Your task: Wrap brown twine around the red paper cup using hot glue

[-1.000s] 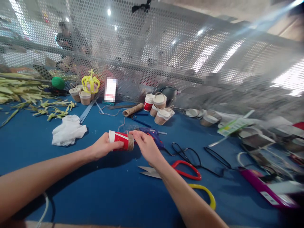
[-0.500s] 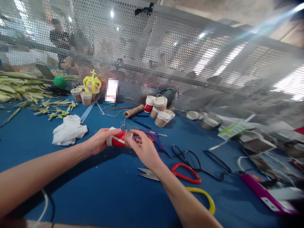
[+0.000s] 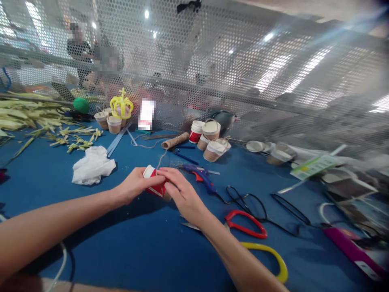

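Note:
A small red-and-white paper cup (image 3: 155,190) lies tilted on its side between my hands, above the blue table. My left hand (image 3: 135,184) grips it near the white rim, thumb across the top. Closed around the other end, my right hand (image 3: 182,192) presses its fingers on the cup and the twine, covering most of the wrapped part. Twine (image 3: 161,159) runs from the cup up to a brown roll (image 3: 175,140) just behind. To the right lies a blue glue gun (image 3: 202,175). Large scissors with one red handle (image 3: 249,219) and one yellow handle (image 3: 281,263) rest partly under my right forearm.
Twine-wrapped cups (image 3: 214,150) stand behind the glue gun, others (image 3: 114,125) near a yellow crown (image 3: 121,106). A crumpled white cloth (image 3: 93,165) lies left. Black cord (image 3: 243,202) loops rightward towards a purple power strip (image 3: 349,247). A perforated metal screen (image 3: 188,61) borders the back.
The cup has turned and tipped, its rim now pointing more up and away. My right hand has shifted left over the twine-wrapped end. The view has moved slightly.

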Tool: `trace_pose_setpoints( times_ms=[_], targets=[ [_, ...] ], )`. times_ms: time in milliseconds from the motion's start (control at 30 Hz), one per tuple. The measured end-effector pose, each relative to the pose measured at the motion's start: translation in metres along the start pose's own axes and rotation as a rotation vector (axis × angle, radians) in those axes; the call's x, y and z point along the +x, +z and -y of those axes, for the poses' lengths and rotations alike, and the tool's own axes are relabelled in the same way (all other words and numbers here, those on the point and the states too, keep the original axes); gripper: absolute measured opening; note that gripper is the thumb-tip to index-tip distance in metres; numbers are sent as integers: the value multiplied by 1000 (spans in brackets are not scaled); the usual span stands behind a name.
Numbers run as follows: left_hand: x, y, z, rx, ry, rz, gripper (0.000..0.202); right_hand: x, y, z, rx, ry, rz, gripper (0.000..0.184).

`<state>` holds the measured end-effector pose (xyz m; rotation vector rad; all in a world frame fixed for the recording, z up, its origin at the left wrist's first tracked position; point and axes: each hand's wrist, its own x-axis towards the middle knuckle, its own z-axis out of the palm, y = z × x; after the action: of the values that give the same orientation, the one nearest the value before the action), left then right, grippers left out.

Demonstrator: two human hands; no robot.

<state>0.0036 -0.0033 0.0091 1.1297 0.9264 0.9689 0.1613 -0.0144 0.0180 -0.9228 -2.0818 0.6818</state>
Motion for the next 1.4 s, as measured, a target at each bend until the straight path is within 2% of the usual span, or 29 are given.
trace_pose_setpoints(
  times_ms=[133, 333, 467, 567, 633, 667, 733, 767, 800, 867, 967, 1067, 1133, 1200, 1300, 1367, 1400],
  targets=[
    [0, 0, 1, 30, 2, -20, 28, 2, -1, 2, 74, 70, -33, 29],
    [6, -4, 3, 28, -38, -19, 32, 8, -13, -6, 186, 318, -315, 22],
    [6, -6, 1, 122, -70, -18, 33, 12, -41, -1, 213, 415, -524, 24],
    [4, -7, -3, 142, -105, 23, 31, 13, -69, 3, 170, 432, -617, 22],
    [4, -8, -6, 164, -124, 27, 30, 12, -84, 0, 94, 433, -607, 12],
    [4, -9, -7, 183, -126, 23, 31, 12, -89, -4, -6, 447, -570, 13],
    [5, -10, -7, 219, -119, 16, 31, 10, -95, -15, -313, 530, -426, 18],
    [6, -11, -7, 228, -115, 21, 31, 8, -96, -21, -465, 590, -313, 18],
    [7, -12, -7, 236, -110, 27, 30, 7, -95, -28, -531, 625, -242, 14],
    [8, -13, -6, 254, -104, 34, 30, 3, -92, -42, -558, 669, -132, 2],
    [9, -14, -5, 295, -97, 30, 32, 0, -84, -59, -549, 715, -61, 15],
    [8, -13, -6, 274, -121, 32, 31, -1, -79, -66, -505, 740, -77, 15],
    [7, -13, -8, 236, -134, 32, 29, -1, -79, -62, -421, 746, -88, 9],
    [7, -13, -9, 212, -133, 35, 28, 0, -81, -50, -319, 734, -104, 7],
    [7, -13, -10, 228, -117, 34, 30, 0, -84, -24, -128, 663, -180, 19],
    [7, -13, -10, 259, -109, 29, 30, -2, -83, -8, 187, 643, -262, 18],
    [7, -13, -9, 278, -104, 27, 29, -5, -82, -2, 259, 666, -246, 18]
  ],
)
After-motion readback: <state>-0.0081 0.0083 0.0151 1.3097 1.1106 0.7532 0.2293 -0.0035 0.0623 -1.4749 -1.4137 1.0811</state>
